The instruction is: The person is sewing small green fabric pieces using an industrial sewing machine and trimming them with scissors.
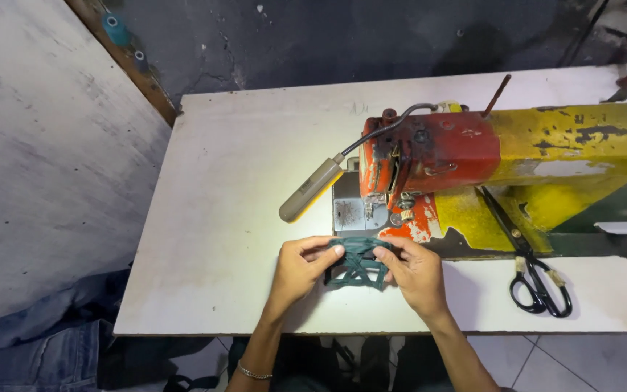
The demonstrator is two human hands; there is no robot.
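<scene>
Two hands meet over the near edge of the white surface (212, 218), and between them I see a small piece of dark green fabric (358, 263). My left hand (300, 267) has its fingers curled and its thumb pressed on the fabric's left end; my right hand (416, 270) pinches the right end the same way, so both are closed on the cloth and neither is open. The fabric is stretched a little between the two grips and looks gathered or strappy, though I cannot tell its exact make. It sits just in front of the sewing machine (473, 170), close beneath the needle area, and part of it seems to rest on the surface below my fingers.

Just beyond my hands stands that machine, with a worn red head and a chipped yellow body running off to the right of my right hand. A flexible lamp (312, 190) hangs from it, above and slightly left of my left hand, lighting the spot before it. Black-handled scissors (535, 272) lie to the right of my right hand, well apart from it. A thin bracelet (254, 374) circles my left wrist.
</scene>
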